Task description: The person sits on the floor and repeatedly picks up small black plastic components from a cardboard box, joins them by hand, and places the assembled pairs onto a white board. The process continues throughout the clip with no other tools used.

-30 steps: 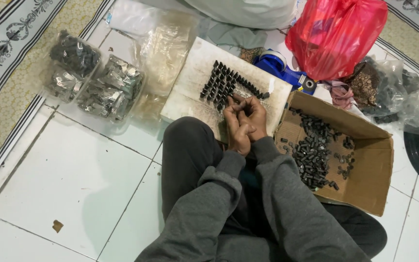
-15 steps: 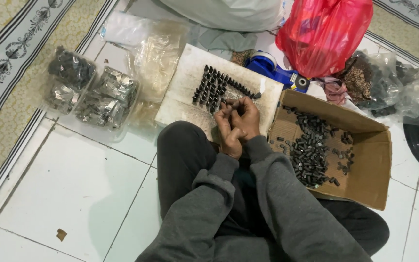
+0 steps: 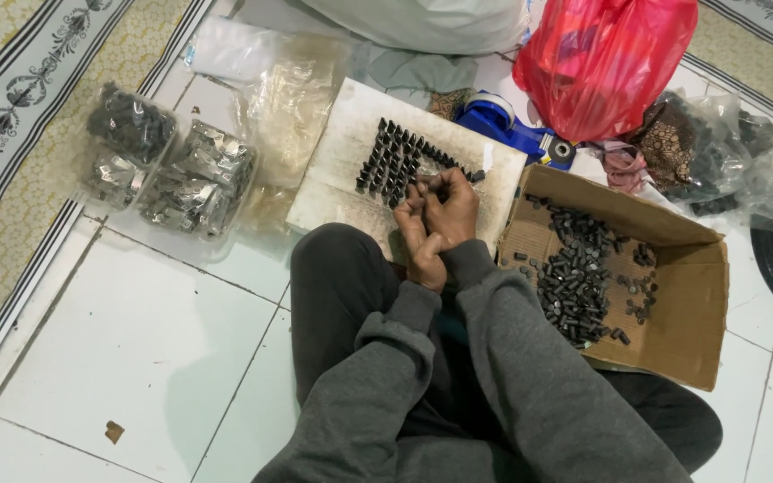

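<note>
Both hands, left hand (image 3: 415, 234) and right hand (image 3: 451, 207), pinch together over the pale foam board (image 3: 333, 170), apparently gripping one small dark cylinder; matte black pieces (image 3: 391, 161) stand there in rows.

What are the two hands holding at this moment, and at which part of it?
It cannot be told. The left hand and right hand are pressed together over the white board, hiding whatever is between the fingers.

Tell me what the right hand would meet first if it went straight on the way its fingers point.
Probably the rows of small dark cylindrical pieces standing on the white flat board: the right hand points up-left toward them, though height is unclear.
</note>
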